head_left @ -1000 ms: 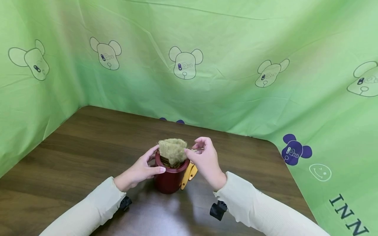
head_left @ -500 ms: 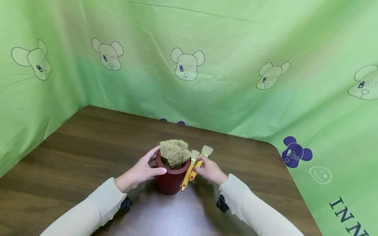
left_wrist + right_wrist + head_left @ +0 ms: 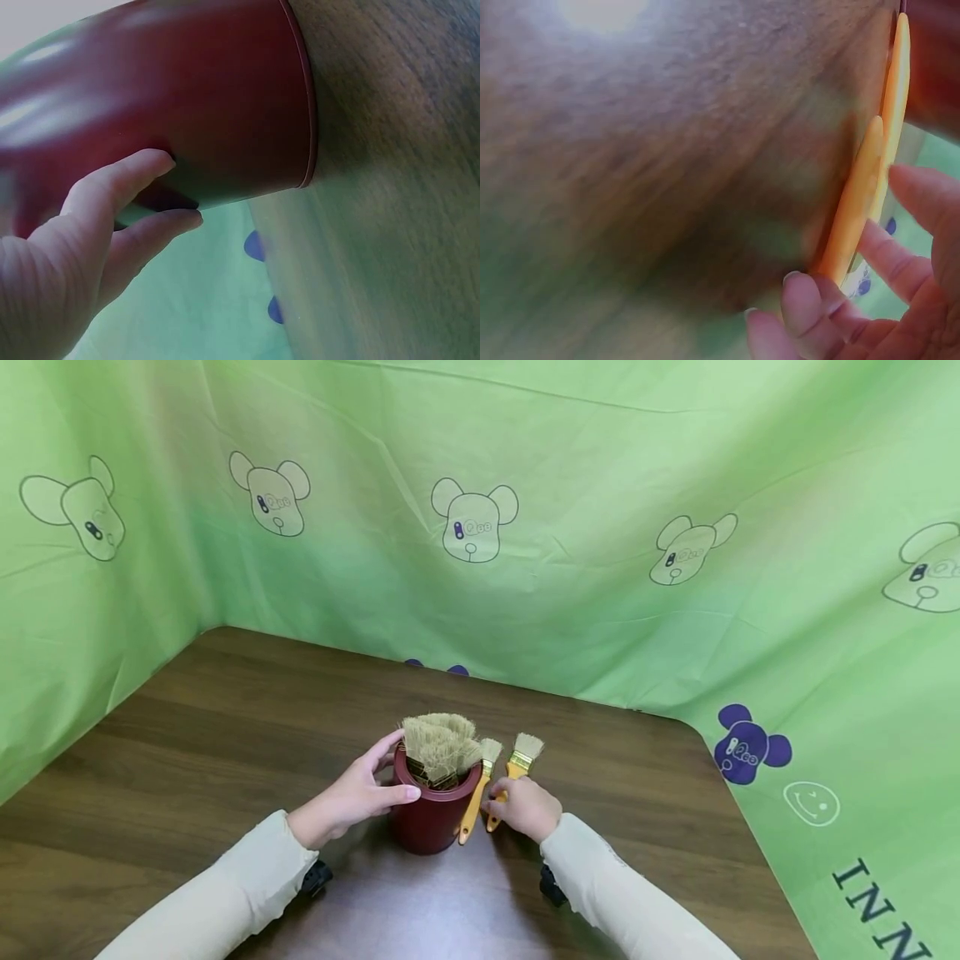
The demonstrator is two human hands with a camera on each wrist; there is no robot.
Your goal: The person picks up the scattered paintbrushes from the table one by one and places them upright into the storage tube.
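My left hand [image 3: 352,797] holds the dark red pot [image 3: 429,825] near its rim, thumb at the front and fingers round the left side. Upright in the pot stand several paintbrushes [image 3: 441,745], pale bristles up, their handles hidden inside. Just right of the pot, my right hand [image 3: 531,807] pinches the orange handle of a paintbrush [image 3: 519,763] lying on the table. Between it and the pot lies another orange-handled paintbrush [image 3: 474,810]. In the right wrist view, my fingers surround the near paintbrush handle [image 3: 853,199]; the left wrist view shows fingertips against the pot wall [image 3: 217,97].
The brown wooden table [image 3: 247,727] extends on both sides of the pot. A green printed cloth [image 3: 570,593] hangs behind the table and along both sides. Black wrist cameras sit under both cuffs.
My right hand has dropped from the pot's rim, leaving a brush in the pot, to a paintbrush on the table. That brush has shifted slightly away from its neighbour. My left hand stays put.
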